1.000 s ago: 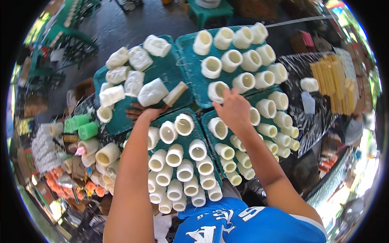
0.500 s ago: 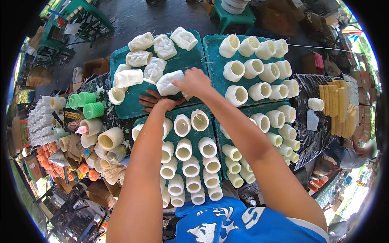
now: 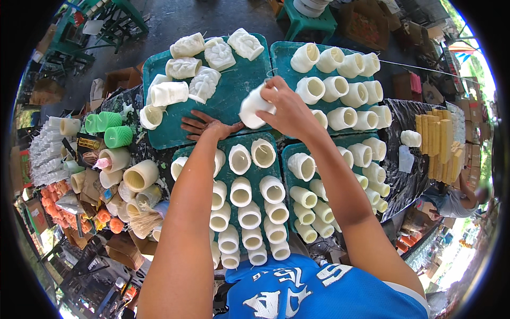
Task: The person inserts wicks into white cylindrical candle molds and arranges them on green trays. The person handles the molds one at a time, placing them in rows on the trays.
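four teal plastic trays (image 3: 234, 90) lie edge to edge, filled with rows of smooth, cream-white hollow moulds. i'm on the carrying step: my right hand (image 3: 289, 109) closes round one cream-white cylindrical mould (image 3: 255, 108), held tilted above the far-left tray's bare patch. my left hand (image 3: 204, 125) lies flat, fingers spread, on that tray's near edge. next i'd judge it needs lowering gently beside the ridged, carved blocks (image 3: 204, 84).

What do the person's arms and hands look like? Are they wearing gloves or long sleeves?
No gloves and no long sleeves. Both forearms are bare from elbow to fingertips, and the left hand and right hand wear no rings, watch or bracelets that I can see. At the bottom edge shows a bright blue shirt with big white printed markings.
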Demonstrator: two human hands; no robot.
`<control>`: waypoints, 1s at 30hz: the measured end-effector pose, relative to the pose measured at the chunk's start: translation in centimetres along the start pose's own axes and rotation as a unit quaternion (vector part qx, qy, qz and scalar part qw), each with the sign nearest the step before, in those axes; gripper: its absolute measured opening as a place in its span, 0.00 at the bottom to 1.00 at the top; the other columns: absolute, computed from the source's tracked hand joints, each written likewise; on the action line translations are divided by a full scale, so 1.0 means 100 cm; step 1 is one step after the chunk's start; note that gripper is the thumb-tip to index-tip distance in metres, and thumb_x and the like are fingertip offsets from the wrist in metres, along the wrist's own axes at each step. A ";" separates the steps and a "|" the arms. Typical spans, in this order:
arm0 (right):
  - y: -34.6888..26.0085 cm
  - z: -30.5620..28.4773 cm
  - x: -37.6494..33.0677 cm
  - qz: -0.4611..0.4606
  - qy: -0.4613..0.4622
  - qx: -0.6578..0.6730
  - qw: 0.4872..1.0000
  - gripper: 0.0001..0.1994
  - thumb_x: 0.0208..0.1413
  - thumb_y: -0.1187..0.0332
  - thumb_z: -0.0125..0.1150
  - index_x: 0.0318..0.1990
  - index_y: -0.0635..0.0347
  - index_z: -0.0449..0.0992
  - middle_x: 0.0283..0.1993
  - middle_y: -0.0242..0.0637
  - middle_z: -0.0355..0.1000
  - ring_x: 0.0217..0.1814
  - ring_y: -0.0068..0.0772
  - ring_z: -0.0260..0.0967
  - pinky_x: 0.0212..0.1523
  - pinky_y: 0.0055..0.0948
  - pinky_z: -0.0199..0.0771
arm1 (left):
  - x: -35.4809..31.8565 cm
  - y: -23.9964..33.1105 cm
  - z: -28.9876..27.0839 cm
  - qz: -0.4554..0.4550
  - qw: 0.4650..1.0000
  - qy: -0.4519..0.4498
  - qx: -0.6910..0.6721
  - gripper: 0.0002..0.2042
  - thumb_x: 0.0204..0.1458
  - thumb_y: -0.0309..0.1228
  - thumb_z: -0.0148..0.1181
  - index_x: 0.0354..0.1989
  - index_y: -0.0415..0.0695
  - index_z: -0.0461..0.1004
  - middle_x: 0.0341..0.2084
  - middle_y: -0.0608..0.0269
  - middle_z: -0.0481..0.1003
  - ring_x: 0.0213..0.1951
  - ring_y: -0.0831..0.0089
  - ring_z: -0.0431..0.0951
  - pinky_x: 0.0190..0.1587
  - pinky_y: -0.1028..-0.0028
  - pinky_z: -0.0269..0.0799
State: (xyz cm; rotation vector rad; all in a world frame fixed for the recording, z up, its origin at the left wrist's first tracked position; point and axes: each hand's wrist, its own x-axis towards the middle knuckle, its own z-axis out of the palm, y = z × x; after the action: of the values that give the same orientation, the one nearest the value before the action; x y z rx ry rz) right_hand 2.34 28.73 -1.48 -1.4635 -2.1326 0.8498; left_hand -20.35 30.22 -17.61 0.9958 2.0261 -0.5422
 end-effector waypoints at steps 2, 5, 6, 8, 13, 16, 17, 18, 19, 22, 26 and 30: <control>0.008 -0.002 -0.018 0.014 -0.039 -0.018 0.999 0.10 0.57 0.71 0.71 0.46 0.59 0.82 0.58 0.47 0.73 0.60 0.51 0.76 0.57 0.45 0.80 | 0.003 0.004 0.002 0.009 1.000 -0.003 0.005 0.89 0.36 0.77 0.77 0.78 0.32 0.07 0.81 0.25 0.16 0.83 0.30 0.17 0.82 0.36 0.25; 0.027 0.021 -0.029 0.017 -0.019 -0.049 0.998 0.11 0.57 0.74 0.70 0.47 0.57 0.81 0.57 0.44 0.72 0.60 0.50 0.76 0.56 0.44 0.81 | 0.006 0.008 0.002 0.018 1.000 -0.018 0.013 0.89 0.36 0.77 0.76 0.78 0.32 0.08 0.81 0.25 0.18 0.83 0.30 0.19 0.82 0.36 0.27; 0.035 0.030 -0.029 0.016 0.001 -0.061 0.998 0.12 0.56 0.75 0.70 0.48 0.57 0.80 0.56 0.43 0.72 0.60 0.51 0.76 0.56 0.45 0.81 | 0.001 0.010 0.002 0.014 1.000 -0.006 0.014 0.89 0.36 0.78 0.76 0.78 0.32 0.08 0.82 0.25 0.19 0.83 0.30 0.20 0.82 0.36 0.27; 0.035 0.040 -0.025 0.002 0.073 -0.069 0.995 0.12 0.57 0.74 0.71 0.48 0.55 0.79 0.56 0.42 0.72 0.60 0.50 0.76 0.55 0.46 0.82 | -0.005 0.009 -0.001 0.005 1.000 0.010 0.014 0.88 0.36 0.78 0.75 0.79 0.30 0.12 0.82 0.24 0.22 0.83 0.30 0.23 0.82 0.36 0.28; 0.028 0.051 -0.024 -0.015 0.146 -0.080 0.986 0.12 0.56 0.72 0.74 0.46 0.56 0.78 0.57 0.42 0.71 0.61 0.49 0.75 0.53 0.46 0.84 | -0.019 0.009 -0.005 -0.020 0.996 0.087 0.009 0.93 0.28 0.78 0.79 0.77 0.36 0.04 0.79 0.28 0.07 0.81 0.34 0.09 0.82 0.35 0.27; 0.026 0.042 -0.031 -0.015 0.076 -0.104 0.992 0.13 0.55 0.73 0.74 0.46 0.56 0.78 0.60 0.43 0.70 0.65 0.49 0.73 0.53 0.46 0.86 | -0.010 0.006 -0.010 0.017 1.000 -0.004 0.003 0.91 0.30 0.78 0.78 0.78 0.34 0.08 0.79 0.27 0.12 0.82 0.34 0.13 0.82 0.35 0.27; 0.026 0.039 -0.035 -0.013 0.042 -0.112 0.993 0.13 0.55 0.74 0.74 0.46 0.55 0.78 0.61 0.43 0.70 0.66 0.50 0.72 0.53 0.46 0.86 | -0.005 0.004 -0.011 0.028 0.999 -0.025 0.005 0.89 0.31 0.78 0.77 0.79 0.32 0.13 0.80 0.27 0.18 0.82 0.34 0.17 0.82 0.35 0.27; 0.029 0.040 -0.038 -0.031 0.043 -0.112 0.992 0.13 0.54 0.75 0.73 0.46 0.56 0.78 0.63 0.43 0.70 0.69 0.50 0.71 0.53 0.46 0.87 | 0.008 0.002 -0.004 0.038 0.999 -0.033 0.019 0.86 0.35 0.79 0.75 0.80 0.28 0.21 0.81 0.26 0.28 0.83 0.34 0.25 0.82 0.36 0.27; 0.034 0.043 -0.041 -0.051 0.043 -0.112 0.992 0.13 0.54 0.77 0.71 0.47 0.56 0.79 0.64 0.43 0.70 0.71 0.51 0.70 0.53 0.46 0.87 | 0.018 -0.002 0.002 0.046 0.998 -0.040 0.030 0.83 0.38 0.79 0.73 0.82 0.24 0.29 0.83 0.25 0.39 0.85 0.34 0.34 0.83 0.37 0.27; 0.040 0.039 -0.042 -0.071 0.025 -0.125 0.989 0.15 0.52 0.82 0.67 0.47 0.57 0.78 0.69 0.43 0.68 0.78 0.53 0.65 0.58 0.46 0.86 | 0.011 0.003 0.034 0.021 0.990 0.139 0.021 0.83 0.38 0.79 0.72 0.82 0.24 0.29 0.83 0.25 0.39 0.85 0.35 0.34 0.83 0.37 0.26; 0.051 0.035 -0.040 -0.133 0.038 -0.175 0.975 0.16 0.50 0.88 0.63 0.45 0.60 0.78 0.73 0.44 0.68 0.83 0.56 0.59 0.68 0.47 0.79 | 0.005 0.005 0.011 0.021 0.998 0.050 0.016 0.84 0.36 0.79 0.74 0.80 0.28 0.22 0.81 0.26 0.30 0.84 0.34 0.29 0.83 0.38 0.29; 0.056 0.030 -0.035 -0.118 -0.007 -0.096 0.988 0.14 0.49 0.90 0.62 0.40 0.61 0.78 0.72 0.46 0.69 0.85 0.56 0.56 0.74 0.47 0.73 | -0.012 0.008 -0.013 0.022 0.999 -0.048 -0.012 0.92 0.32 0.77 0.78 0.75 0.36 0.02 0.78 0.26 0.08 0.82 0.31 0.14 0.83 0.38 0.31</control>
State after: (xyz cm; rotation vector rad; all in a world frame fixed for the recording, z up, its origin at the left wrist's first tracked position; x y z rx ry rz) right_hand 5.51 26.19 -7.48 -1.2602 -2.3934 0.5844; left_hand -19.87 31.03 -15.85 0.9779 1.9182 -0.5305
